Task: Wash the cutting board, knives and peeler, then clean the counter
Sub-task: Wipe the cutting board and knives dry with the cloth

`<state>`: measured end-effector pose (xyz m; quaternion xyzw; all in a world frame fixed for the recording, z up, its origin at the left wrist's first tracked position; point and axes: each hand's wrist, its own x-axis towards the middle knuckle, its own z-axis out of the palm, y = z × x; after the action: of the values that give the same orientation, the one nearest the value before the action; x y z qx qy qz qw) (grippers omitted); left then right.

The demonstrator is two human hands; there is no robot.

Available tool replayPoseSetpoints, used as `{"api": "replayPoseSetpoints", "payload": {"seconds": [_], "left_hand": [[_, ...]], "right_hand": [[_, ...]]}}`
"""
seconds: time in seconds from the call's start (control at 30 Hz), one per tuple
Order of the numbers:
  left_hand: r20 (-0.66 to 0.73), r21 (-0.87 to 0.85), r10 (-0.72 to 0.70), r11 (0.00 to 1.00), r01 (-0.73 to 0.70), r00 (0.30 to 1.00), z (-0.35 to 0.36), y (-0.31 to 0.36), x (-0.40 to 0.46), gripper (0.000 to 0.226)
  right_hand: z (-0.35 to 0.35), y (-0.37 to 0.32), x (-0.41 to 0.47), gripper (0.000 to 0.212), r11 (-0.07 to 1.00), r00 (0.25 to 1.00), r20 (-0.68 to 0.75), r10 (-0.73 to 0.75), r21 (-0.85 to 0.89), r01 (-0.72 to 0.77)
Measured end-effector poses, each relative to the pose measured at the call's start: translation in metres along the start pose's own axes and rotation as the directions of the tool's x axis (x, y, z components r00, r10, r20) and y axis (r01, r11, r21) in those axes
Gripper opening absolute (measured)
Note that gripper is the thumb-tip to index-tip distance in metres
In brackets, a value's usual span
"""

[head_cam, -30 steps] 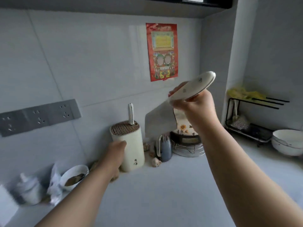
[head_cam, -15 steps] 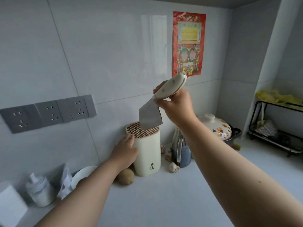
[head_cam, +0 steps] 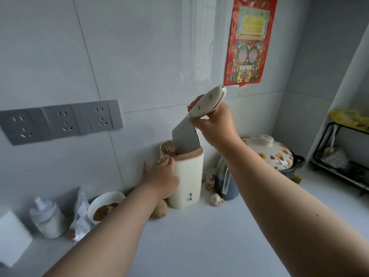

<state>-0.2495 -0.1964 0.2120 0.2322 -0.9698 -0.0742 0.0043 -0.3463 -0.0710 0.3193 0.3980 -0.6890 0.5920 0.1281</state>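
Cream knife block [head_cam: 184,176] (one): left hand [head_cam: 161,179] steadies, right hand [head_cam: 216,124] inserts cleaver [head_cam: 185,136].

Single head cam, no second view. It looked forward and slightly down over both forearms at the counter [head_cam: 199,236] corner, close in, tiled wall [head_cam: 139,56] dead ahead.

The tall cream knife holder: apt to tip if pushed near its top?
Probably somewhat: the tall cream knife holder is narrow for its height, and the left hand steadies its side while the grey-bladed cleaver enters. Its smooth wall may slide on the white counter.
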Motion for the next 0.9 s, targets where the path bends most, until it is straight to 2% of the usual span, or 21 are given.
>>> {"api": "replayPoseSetpoints", "payload": {"seconds": [0.2, 0.4, 0.6, 0.9], "left_hand": [[-0.001, 0.005, -0.006, 1.0, 0.006, 1.0, -0.002, 0.0, -0.002, 0.067], [-0.013, -0.002, 0.007, 1.0, -0.007, 1.0, -0.004, -0.001, -0.001, 0.066], [-0.024, -0.012, 0.004, 1.0, -0.004, 1.0, -0.002, 0.0, -0.002, 0.066], [0.008, -0.06, -0.012, 0.998, 0.013, 1.0, -0.003, 0.001, -0.004, 0.067]], "right_hand": [[0.014, 0.013, 0.005, 0.024, 0.995, 0.995, 0.06, 0.08, -0.059, -0.077], [0.024, 0.002, 0.021, 0.019, 0.977, 0.966, 0.225, 0.13, -0.193, -0.086], [0.033, 0.012, 0.025, 0.023, 0.975, 0.972, 0.201, 0.118, -0.207, -0.076], [0.061, 0.037, 0.023, 0.038, 0.956, 0.946, 0.194, 0.258, -0.193, -0.221]]}}
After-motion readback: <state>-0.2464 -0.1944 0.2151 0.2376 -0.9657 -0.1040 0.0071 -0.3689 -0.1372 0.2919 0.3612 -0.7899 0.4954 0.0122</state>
